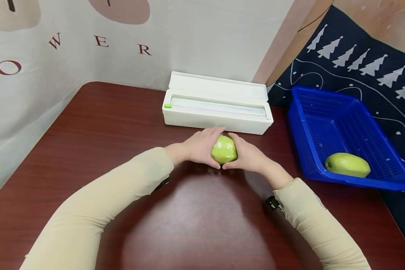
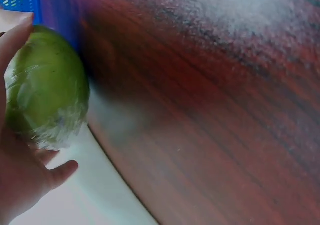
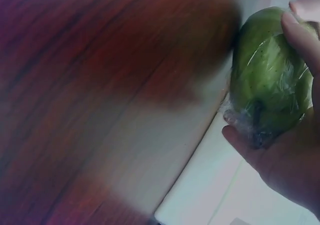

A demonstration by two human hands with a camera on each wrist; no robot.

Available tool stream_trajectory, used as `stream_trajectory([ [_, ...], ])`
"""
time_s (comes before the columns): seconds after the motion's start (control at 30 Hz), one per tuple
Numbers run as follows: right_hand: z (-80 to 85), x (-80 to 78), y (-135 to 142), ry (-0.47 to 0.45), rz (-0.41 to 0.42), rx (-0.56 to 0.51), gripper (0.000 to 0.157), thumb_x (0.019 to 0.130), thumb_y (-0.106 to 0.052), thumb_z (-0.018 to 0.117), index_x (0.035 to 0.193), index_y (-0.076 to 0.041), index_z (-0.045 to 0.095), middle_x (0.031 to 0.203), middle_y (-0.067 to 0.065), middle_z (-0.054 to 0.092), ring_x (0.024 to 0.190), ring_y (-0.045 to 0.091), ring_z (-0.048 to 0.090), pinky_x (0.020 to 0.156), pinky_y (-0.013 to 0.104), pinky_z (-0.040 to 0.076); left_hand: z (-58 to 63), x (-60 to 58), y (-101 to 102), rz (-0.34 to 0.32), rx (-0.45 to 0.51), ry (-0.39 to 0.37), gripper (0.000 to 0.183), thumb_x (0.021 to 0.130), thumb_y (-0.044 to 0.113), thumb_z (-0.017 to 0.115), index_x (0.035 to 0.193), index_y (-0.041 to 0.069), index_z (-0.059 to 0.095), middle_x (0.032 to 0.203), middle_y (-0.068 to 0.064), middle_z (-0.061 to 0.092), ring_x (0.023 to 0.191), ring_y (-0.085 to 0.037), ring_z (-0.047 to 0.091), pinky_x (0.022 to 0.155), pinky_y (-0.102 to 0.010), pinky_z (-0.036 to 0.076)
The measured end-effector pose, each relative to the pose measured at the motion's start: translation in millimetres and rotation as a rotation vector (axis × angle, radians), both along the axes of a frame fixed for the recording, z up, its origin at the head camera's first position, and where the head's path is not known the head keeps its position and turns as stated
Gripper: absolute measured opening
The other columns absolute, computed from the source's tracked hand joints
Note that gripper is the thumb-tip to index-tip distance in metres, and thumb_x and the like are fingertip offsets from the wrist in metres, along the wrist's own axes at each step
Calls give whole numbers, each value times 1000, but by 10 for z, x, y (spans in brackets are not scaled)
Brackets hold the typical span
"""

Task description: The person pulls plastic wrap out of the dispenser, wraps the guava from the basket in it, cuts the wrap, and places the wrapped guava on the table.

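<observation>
Between my two hands is a green mango [image 1: 224, 149] with clear plastic film wrapped around it. My left hand [image 1: 204, 147] grips its left side, and my right hand [image 1: 249, 155] grips the right, with the thumbs close together at the near side. Crinkled film [image 2: 60, 130] bunches at one end of the mango in the left wrist view. In the right wrist view, gathered film [image 3: 235, 116] sticks out near a fingertip. Just behind the hands stands a white cling film dispenser [image 1: 216, 120], its lid [image 1: 219, 87] raised and a green slider [image 1: 167, 105] at its left end.
A blue plastic basket [image 1: 302, 140] stands on the right of the dark red wooden table [image 1: 121, 112], with another green mango [image 1: 347, 165] inside. Printed cloth [image 1: 202, 41] hangs behind the table, and a dark cloth with white trees [image 1: 364, 67] hangs at the right.
</observation>
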State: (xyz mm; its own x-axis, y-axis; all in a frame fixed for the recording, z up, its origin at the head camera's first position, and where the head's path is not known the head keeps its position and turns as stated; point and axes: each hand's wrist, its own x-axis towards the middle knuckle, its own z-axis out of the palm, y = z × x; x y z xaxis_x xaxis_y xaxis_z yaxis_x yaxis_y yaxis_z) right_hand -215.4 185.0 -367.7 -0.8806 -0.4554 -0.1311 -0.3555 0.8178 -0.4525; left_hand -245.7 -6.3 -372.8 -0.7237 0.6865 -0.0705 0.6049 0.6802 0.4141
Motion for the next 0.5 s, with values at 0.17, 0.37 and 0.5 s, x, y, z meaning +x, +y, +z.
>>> stream_trajectory([
  [0.17,-21,15,74,-34,14,-92,106,71,-26,81,145,4,13,144,24,30,128,33,39,106,48,35,20,32,-47,17,-25,7,109,68,42,79,148,4,15,144,-16,30,131,-30,33,106,-46,35],
  [0.37,-25,59,171,29,-7,-143,89,71,-20,81,138,7,29,136,23,39,123,32,42,104,46,37,-39,24,-200,85,142,-86,89,72,37,78,137,1,29,133,-16,45,122,-27,46,104,-41,40],
  [0.5,-49,62,164,95,24,-118,83,71,-24,81,135,3,36,128,18,46,116,29,47,101,43,41,-89,27,-255,46,190,-116,80,80,34,72,136,-1,27,132,-19,43,124,-28,42,107,-39,36],
])
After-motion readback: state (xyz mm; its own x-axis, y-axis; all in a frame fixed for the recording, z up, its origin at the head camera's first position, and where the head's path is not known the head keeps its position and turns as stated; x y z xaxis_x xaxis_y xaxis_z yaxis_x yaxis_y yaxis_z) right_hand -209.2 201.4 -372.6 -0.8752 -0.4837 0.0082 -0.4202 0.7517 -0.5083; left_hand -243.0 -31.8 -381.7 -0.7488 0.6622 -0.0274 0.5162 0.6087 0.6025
